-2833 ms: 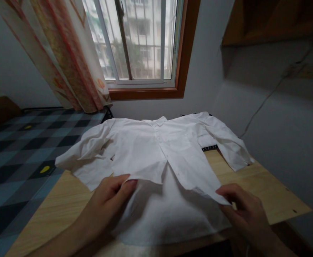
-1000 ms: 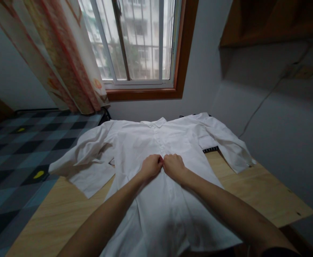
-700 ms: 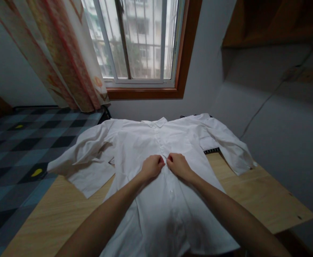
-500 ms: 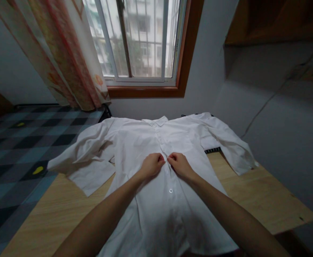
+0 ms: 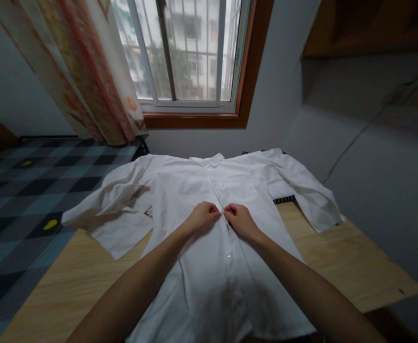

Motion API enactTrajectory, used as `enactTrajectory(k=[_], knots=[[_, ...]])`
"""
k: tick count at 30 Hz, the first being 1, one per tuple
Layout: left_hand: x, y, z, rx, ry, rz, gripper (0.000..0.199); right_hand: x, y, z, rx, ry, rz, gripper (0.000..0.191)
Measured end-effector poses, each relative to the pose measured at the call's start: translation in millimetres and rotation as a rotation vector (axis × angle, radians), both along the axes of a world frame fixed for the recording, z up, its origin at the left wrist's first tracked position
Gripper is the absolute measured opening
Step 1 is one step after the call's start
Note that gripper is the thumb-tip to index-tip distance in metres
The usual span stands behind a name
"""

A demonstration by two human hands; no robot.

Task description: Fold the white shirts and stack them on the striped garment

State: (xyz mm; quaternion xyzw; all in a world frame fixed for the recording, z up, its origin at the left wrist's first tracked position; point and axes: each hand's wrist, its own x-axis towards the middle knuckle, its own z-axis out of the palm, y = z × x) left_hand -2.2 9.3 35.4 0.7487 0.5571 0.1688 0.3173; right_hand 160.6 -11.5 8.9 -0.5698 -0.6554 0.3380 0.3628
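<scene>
A white long-sleeved shirt (image 5: 180, 186) lies front up on a light wooden table (image 5: 337, 257), its collar toward the window and its sleeves spread to both sides. My left hand (image 5: 205, 216) pinches the front edge of the shirt at mid-chest. Close beside it, my right hand (image 5: 238, 218) pinches the other side of the same opening, the fingertips nearly touching. Any button between the fingers is too small to make out. Below the hands a button (image 5: 229, 255) shows on the front strip.
To the left is a bed with a checked cover (image 5: 62, 190). A patterned curtain (image 5: 83, 71) hangs beside the window (image 5: 190, 57). A wooden shelf (image 5: 369, 28) juts from the right wall, with a cable (image 5: 351, 145) below. A black ruled strip (image 5: 284, 200) lies by the right sleeve.
My left hand's fingertips have come slightly closer to my right hand. The button below has tilted a little with the cloth. Both hands keep their pinch.
</scene>
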Motion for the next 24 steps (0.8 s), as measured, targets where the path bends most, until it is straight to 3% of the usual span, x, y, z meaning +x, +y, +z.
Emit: enactTrajectory(k=[10,17,24], knots=[[2.2,-4.8,1.2,-0.003,0.049,0.041,0.024,-2.7,-4.1,-1.1,-0.006,0.070,0.003,0.014],[4.1,-4.6,-5.0,0.002,0.065,0.064,0.023,-2.3,1.3,-10.4,-0.147,0.287,0.030,0.013],[5.5,-5.7,-8.6,-0.040,-0.062,0.057,0.024,1.9,9.8,-23.1,-0.260,0.497,0.068,0.012]])
